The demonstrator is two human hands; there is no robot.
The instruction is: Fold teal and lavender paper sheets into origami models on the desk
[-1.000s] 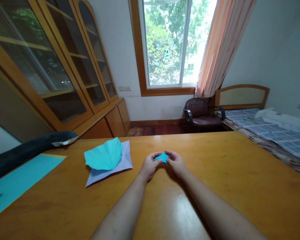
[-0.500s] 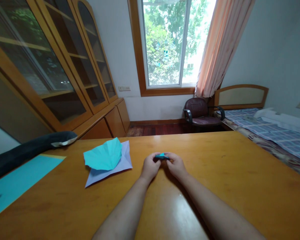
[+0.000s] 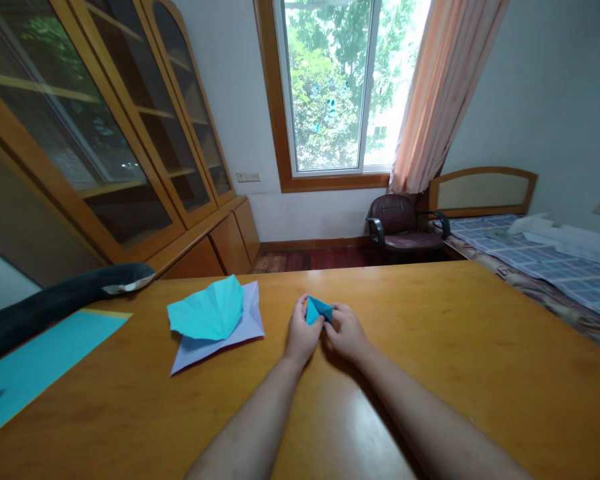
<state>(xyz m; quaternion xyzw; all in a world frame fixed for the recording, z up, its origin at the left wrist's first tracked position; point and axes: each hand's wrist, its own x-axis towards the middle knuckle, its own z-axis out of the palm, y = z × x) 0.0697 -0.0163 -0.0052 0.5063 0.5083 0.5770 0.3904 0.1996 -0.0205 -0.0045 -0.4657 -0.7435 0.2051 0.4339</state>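
A: Wooden table (image 3: 480, 360), window behind. Where's the small blue paper (image 3: 319, 310)?

B: Right of the pleated teal sheet (image 3: 207, 312), pinched between left hand (image 3: 301, 333) and right hand (image 3: 347, 331). Partly folded; more creasing likely remains.

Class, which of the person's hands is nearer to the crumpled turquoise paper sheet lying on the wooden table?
Left. The left hand is just right of the crumpled turquoise paper sheet; the right hand is farther right, both pinching the small blue folded paper.
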